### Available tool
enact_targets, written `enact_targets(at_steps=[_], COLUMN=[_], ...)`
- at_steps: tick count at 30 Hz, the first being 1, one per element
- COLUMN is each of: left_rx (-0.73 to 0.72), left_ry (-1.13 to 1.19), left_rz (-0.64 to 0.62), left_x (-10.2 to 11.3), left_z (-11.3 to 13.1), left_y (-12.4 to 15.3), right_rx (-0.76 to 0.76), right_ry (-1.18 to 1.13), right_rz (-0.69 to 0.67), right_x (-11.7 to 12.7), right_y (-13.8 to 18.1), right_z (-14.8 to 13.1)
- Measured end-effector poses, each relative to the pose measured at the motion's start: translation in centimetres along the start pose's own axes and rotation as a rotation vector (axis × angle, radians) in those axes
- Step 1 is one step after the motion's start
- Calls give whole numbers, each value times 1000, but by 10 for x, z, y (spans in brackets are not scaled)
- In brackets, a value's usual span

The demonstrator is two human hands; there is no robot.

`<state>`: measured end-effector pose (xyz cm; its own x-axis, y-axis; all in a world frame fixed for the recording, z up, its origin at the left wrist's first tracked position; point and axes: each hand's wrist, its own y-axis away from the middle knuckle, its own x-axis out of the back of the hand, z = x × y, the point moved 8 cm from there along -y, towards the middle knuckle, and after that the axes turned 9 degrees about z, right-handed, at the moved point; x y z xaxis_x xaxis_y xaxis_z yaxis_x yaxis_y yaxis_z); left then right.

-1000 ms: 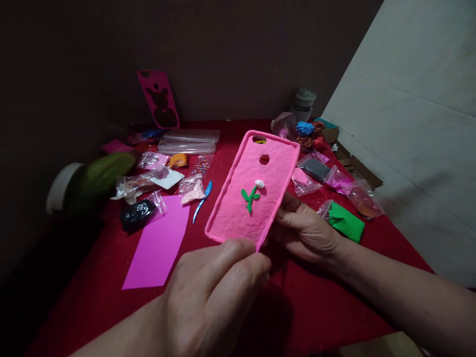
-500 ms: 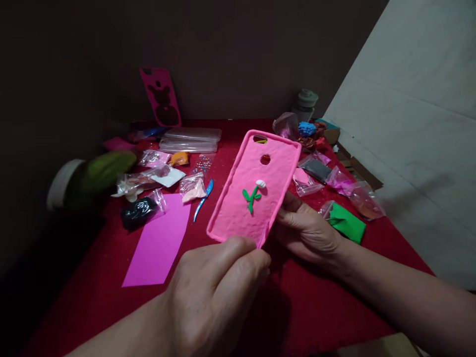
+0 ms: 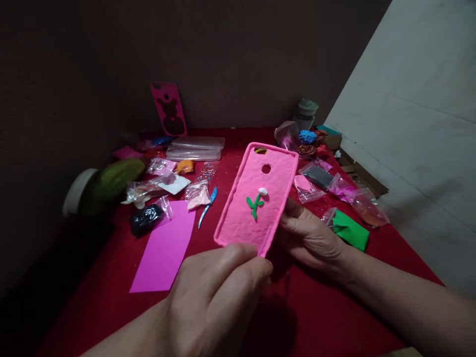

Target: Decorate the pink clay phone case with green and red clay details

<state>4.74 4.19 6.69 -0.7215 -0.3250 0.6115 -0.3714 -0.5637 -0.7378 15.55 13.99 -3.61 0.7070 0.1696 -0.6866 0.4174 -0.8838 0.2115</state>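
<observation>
I hold a pink clay-covered phone case point(image 3: 256, 198) above the red table point(image 3: 290, 317), tilted toward me. A small green stem with a white bud point(image 3: 256, 201) is stuck on its middle, and a round hole shows near its top. My left hand point(image 3: 219, 297) pinches the case's near bottom edge with its fingers closed. Along the case's right edge, my right hand point(image 3: 308, 235) grips it from beneath, thumb against the side.
Small plastic bags of coloured clay lie left and right of the case, among them green clay point(image 3: 349, 230) and black clay point(image 3: 147, 218). A magenta paper sheet point(image 3: 163, 248), a blue tool point(image 3: 206, 206), clear cases point(image 3: 195, 148), a dark pink case point(image 3: 168, 109) against the wall, and a green bottle point(image 3: 107, 181).
The case and both hands have dropped slightly and shifted a little right in view; the grip on the case is unchanged.
</observation>
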Motion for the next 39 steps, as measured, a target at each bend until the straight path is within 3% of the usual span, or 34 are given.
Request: enact_targets(at_steps=[4,7,9,11,14,17,19,24,39], left_rx=[61,285,606,898,1124,1160,1167,1176,1205], left_ry=[-52,55,227,470,942,1291,1380,1391,1323], left_rz=[119,324,336,266,181,126,165,261,252], left_x=[20,34,24,0,-36,-55,-58,-58,-61], left_z=[-17,-53,-89,-115,-123,-111,-107,-110,-119], left_y=[-7,-10,-3,10,22,22,21,22,28], right_rx=[0,-15,-27,-42,-73,-114,-132,-138,-58], right_ry=[2,2,3,6,20,44,60,98,188], right_rz=[2,-8,-21,-33,-44,-58,-69,-84,-135], right_x=[2,2,2,2,3,3,2,3,3], right_y=[-1,-2,-2,-2,-1,1,2,0,-3], right_z=[-2,-3,-3,-3,0,4,6,9,3])
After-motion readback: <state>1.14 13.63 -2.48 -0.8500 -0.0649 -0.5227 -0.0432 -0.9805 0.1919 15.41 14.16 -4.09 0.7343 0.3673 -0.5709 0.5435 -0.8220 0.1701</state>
